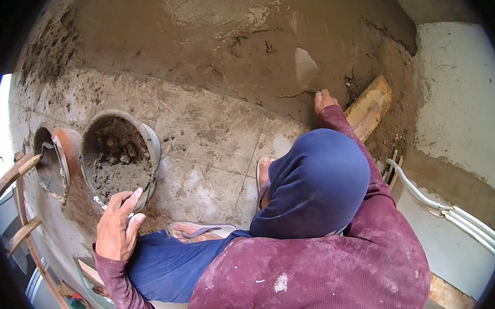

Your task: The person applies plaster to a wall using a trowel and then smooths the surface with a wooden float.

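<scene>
Neither of my hands is in view. Another person in a blue head covering [321, 186] and a maroon shirt [308, 281] squats below me, seen from above and behind. That person's right hand [325, 100] reaches to the wet mortar [208, 46], closed at the base of a pale, leaf-shaped piece [306, 70] that looks like a trowel blade. Their left hand [119, 226] is raised beside a bucket [154, 144] of crumbly grey mortar [118, 164], fingers apart and apparently holding nothing. A mortar-smeared wooden board [368, 106] lies right of their right hand.
An orange-rimmed bucket [68, 151] stands left of the mortar bucket. Curved wooden bars [24, 235] rise at the far left. White pipes [468, 222] run along the right, below a pale wall [463, 98]. Dirty tiles [214, 147] border the mortar.
</scene>
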A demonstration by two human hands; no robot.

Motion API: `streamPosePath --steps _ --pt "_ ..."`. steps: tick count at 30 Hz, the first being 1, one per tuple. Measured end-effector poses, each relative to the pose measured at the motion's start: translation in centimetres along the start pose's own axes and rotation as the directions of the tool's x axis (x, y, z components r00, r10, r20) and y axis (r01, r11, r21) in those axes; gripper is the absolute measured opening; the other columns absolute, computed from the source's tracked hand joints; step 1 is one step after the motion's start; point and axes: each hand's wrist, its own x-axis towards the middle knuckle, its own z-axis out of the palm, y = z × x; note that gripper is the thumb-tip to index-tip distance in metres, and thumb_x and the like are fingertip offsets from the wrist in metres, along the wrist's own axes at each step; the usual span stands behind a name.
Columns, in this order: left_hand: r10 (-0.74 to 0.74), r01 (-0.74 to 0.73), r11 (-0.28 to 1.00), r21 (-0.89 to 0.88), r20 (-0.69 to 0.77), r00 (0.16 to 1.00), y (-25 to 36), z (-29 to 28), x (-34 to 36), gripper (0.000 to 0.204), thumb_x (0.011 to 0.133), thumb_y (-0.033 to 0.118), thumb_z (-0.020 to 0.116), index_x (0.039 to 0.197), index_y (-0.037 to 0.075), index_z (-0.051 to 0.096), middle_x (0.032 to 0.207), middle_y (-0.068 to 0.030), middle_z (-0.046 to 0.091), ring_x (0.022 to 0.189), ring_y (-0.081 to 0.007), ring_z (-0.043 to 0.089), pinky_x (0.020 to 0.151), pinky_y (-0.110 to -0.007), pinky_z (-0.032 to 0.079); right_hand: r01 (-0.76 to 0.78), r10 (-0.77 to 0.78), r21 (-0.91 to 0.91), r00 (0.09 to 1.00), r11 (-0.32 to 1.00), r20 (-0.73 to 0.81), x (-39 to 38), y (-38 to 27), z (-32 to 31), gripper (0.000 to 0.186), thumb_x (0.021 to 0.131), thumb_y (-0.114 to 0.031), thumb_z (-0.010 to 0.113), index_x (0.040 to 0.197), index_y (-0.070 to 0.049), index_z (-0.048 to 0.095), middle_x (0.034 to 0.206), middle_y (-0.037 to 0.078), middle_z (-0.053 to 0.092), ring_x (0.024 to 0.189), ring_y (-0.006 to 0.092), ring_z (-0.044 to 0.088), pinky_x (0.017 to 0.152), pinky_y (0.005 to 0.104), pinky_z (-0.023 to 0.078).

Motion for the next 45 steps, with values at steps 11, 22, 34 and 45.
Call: streamPosePath --steps 11,22,34,45 --pt "0.01 -0.011 0.998 0.058 0.027 1.0 -2.8 0.6 0.2 0.045 0.083 0.02 0.058 0.125 0.008 0.048 0.104 -0.018 0.054 0.094 -0.0354 0.054 0.081 -0.037 0.044 0.446 -0.451 0.073 0.87 0.892 0.198 -3.4 -14.3 -1.4 0.037 0.09 -0.035 0.038 0.109 -0.005 0.046 0.096 0.026 0.059 0.093 0.042 0.056 0.081 0.0494 0.043" --pt "0.008 -0.013 0.998 0.056 0.09 0.996 -3.2 0.9 0.2 0.044 0.086 0.023 0.055 0.125 0.007 0.047 0.102 -0.0173 0.054 0.094 -0.0345 0.053 0.081 -0.038 0.043 0.259 -0.173 -0.273 0.937 0.926 0.302 8.9 -0.5 -2.8 0.041 0.085 -0.03 0.039 0.107 0.001 0.056 0.105 0.024 0.058 0.104 0.0359 0.055 0.087 0.0445 0.044" --pt "0.03 -0.042 0.998 0.056 0.204 0.978 -2.9 1.3 1.4 0.042 0.087 0.019 0.05 0.126 0.002 0.045 0.099 -0.0192 0.053 0.091 -0.0344 0.052 0.082 -0.036 0.041 -0.233 0.236 0.058 0.971 0.971 -0.045 4.8 5.7 -1.5 0.035 0.086 -0.027 0.044 0.111 -0.006 0.054 0.107 0.023 0.058 0.1 0.0381 0.056 0.087 0.0431 0.044" --pt "0.039 -0.042 0.999 0.014 0.154 0.987 -1.9 0.9 2.4 0.041 0.086 0.016 0.053 0.126 0.006 0.046 0.1 -0.0178 0.054 0.092 -0.0332 0.054 0.082 -0.036 0.042 0.296 -0.328 0.151 0.902 0.943 0.28 -1.0 -17.1 4.0 0.032 0.084 -0.022 0.045 0.106 -0.002 0.058 0.103 0.023 0.06 0.097 0.0385 0.057 0.084 0.0454 0.045"
